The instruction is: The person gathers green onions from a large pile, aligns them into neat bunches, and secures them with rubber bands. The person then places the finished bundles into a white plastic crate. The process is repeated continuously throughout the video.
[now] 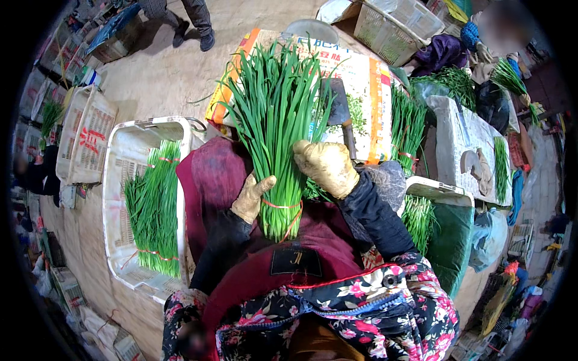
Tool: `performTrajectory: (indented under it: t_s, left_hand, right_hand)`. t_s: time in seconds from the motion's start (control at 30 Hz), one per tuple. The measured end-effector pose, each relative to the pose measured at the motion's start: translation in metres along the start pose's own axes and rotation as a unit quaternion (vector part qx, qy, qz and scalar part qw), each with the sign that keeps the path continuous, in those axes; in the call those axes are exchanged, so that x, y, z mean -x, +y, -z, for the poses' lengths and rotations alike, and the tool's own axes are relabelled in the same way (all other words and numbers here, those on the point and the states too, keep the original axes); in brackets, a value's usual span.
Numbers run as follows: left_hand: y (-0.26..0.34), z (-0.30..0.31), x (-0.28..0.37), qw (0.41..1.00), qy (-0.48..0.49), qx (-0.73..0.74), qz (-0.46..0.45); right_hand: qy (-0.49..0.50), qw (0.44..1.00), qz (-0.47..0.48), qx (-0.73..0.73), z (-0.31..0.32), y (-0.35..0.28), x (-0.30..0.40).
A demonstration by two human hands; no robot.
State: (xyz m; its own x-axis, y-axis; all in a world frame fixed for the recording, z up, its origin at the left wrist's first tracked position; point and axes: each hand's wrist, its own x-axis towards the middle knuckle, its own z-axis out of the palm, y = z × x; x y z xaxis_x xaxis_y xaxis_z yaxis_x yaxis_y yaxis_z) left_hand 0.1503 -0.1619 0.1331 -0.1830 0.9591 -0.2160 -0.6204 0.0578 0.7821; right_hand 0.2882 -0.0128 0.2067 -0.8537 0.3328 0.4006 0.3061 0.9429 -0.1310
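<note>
A large bunch of garlic chives (pixel 282 135) stands before my maroon apron, leaves pointing away from me. A pinkish-red band (pixel 281 205) circles its pale stem end, with a loose tail hanging down. My left hand (pixel 252 198), in a soiled cream glove, holds the bunch low on its left side with the thumb across the front. My right hand (pixel 328 168), gloved alike, is curled against the bunch's right side; whether it pinches any leaves is hidden. Beyond it, a cleaver (pixel 337 103) with a wooden handle lies on a printed woven sack (pixel 363 90).
Left of me a white plastic crate (pixel 110 189) holds tied chive bunches (pixel 156 212). More chives (pixel 406 122) are at my right, beside a white foam box (pixel 445 135) bearing gloves and a knife. A co-worker (pixel 483 49) handles chives at upper right. Someone's legs (pixel 194 20) are ahead.
</note>
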Motion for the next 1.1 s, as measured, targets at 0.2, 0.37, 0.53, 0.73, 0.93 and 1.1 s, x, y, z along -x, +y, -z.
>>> performTrajectory:
  t_s: [0.2, 0.37, 0.53, 0.73, 0.93, 1.1]
  left_hand:
    - [0.003, -0.001, -0.002, 0.999, -0.006, -0.033, 0.000]
    - [0.003, -0.005, -0.002, 1.000, 0.003, -0.030, 0.005]
    - [0.004, -0.005, -0.003, 0.999, 0.004, -0.024, 0.023]
    - [0.002, -0.005, -0.005, 1.000, -0.008, -0.012, 0.014]
    - [0.004, -0.008, -0.007, 0.999, -0.018, -0.015, 0.024]
    - [0.011, -0.014, -0.006, 0.999, -0.002, -0.049, 0.019]
  right_hand:
    - [0.089, 0.669, -0.320, -0.665, 0.026, 0.021, -0.012]
    - [0.097, 0.924, -0.126, -0.346, 0.026, 0.030, -0.021]
    - [0.044, 0.992, 0.039, 0.109, 0.037, 0.029, -0.035]
    - [0.116, 0.754, -0.245, -0.598, 0.033, 0.025, -0.039]
    - [0.022, 0.914, -0.125, -0.386, 0.046, 0.034, -0.053]
    - [-0.016, 0.990, 0.075, 0.121, 0.047, 0.027, -0.065]
